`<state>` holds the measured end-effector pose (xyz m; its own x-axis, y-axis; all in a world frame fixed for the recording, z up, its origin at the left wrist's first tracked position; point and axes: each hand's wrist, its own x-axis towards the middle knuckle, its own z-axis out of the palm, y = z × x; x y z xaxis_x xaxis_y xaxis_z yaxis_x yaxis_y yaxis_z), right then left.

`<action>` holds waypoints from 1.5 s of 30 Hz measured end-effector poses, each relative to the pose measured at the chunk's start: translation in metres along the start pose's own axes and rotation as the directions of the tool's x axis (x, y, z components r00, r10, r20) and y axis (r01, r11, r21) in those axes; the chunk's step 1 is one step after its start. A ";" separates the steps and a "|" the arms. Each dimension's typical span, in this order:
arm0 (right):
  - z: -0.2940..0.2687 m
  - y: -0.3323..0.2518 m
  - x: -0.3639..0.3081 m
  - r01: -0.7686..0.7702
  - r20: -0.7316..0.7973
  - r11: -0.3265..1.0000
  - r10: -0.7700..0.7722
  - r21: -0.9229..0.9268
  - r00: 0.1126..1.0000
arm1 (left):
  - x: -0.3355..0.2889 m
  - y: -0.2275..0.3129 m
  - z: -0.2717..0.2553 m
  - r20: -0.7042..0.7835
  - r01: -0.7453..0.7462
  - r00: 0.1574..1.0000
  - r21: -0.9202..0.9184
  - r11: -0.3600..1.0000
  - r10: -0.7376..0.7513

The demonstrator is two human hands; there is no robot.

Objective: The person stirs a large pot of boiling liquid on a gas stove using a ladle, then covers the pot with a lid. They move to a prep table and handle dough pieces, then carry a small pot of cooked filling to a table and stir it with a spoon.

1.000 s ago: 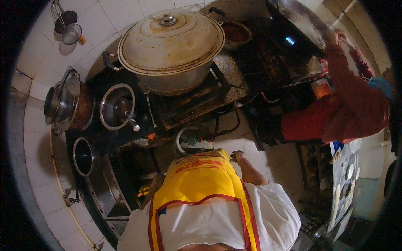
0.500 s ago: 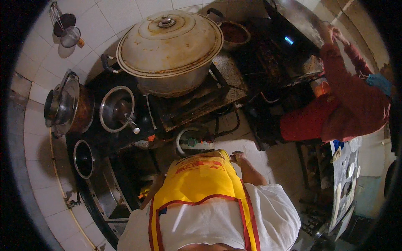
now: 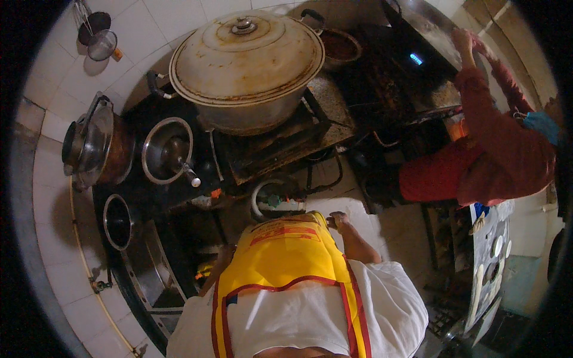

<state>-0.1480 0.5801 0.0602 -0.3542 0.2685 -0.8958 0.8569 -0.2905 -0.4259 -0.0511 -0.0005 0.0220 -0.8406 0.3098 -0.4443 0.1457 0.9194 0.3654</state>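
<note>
My right hand (image 3: 338,220) hangs low beside the yellow apron (image 3: 285,258), its fingers loosely apart and nothing seen in them. My left forearm (image 3: 223,260) drops into shadow on the apron's other side, where the hand itself is hidden. In front of me a large lidded pot (image 3: 256,114) stands on a dark stove frame (image 3: 248,173); its domed lid (image 3: 239,68) is stained brown. To the pot's left a metal bowl (image 3: 147,158) holds a ladle (image 3: 190,173). Neither hand visibly touches the cookware.
At right a person in a dark red top (image 3: 486,110) reaches toward a large wok (image 3: 431,21). A pan of reddish-brown contents (image 3: 341,46) sits behind the pot. Stacked pots (image 3: 100,146) and a deep metal pot (image 3: 108,231) line the left. Strainers (image 3: 102,45) hang on the wall.
The view has shifted slightly. The other person's hands have moved a little at the wok. My right hand stays beside the apron.
</note>
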 end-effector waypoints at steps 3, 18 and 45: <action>0.003 -0.005 0.006 -0.040 0.011 0.994 0.039 0.105 0.999 | -0.002 0.005 -0.008 -0.021 -0.005 1.000 -0.030 1.000 0.005; 0.188 -0.193 -0.066 -0.269 0.735 0.788 -0.311 0.554 0.603 | -0.005 0.008 -0.034 0.023 -0.197 0.980 0.070 0.978 0.195; 0.252 -0.208 -0.045 -0.039 0.447 0.820 -0.270 0.571 0.853 | -0.016 -0.006 -0.024 0.061 0.028 0.998 -0.052 0.998 -0.024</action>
<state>-0.4048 0.3966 0.1570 -0.7010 -0.1033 -0.7056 0.5031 -0.7729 -0.3866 -0.0508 -0.0167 0.0472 -0.8105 0.3014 -0.5023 0.0953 0.9139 0.3946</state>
